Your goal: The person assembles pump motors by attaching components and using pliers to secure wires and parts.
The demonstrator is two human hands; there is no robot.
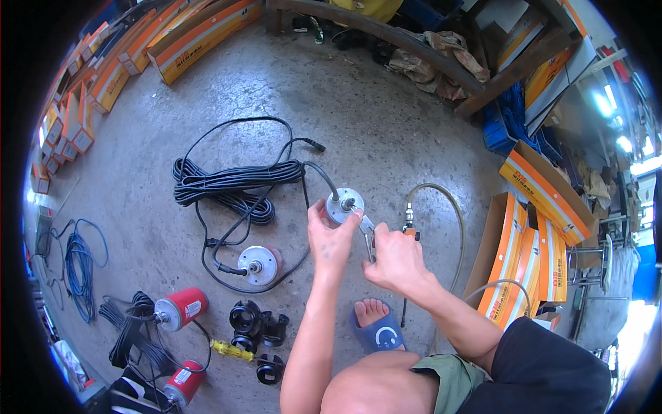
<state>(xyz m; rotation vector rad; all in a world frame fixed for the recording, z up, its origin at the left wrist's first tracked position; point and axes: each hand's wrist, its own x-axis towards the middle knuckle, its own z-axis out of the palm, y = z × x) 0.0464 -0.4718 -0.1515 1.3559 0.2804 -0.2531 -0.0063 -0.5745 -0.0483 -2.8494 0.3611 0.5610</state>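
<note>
Ahead of me, my left hand grips the rim of a motor with a round silver end face, a short centre shaft and a black cable. My right hand is closed around a silver hand tool, like pliers or a wrench. The tool's upper end lies at the motor's face, by my left thumb; its exact contact is hidden by my fingers. A second silver-faced motor stands on the floor to the left, joined to a cable. Behind both lies a bundled black cable.
Red cylindrical motors, black plastic rings and a yellow-handled tool lie at lower left. An air hose with a coupling curves at right. Orange-white cartons stand right, more far left. A wooden frame crosses the back.
</note>
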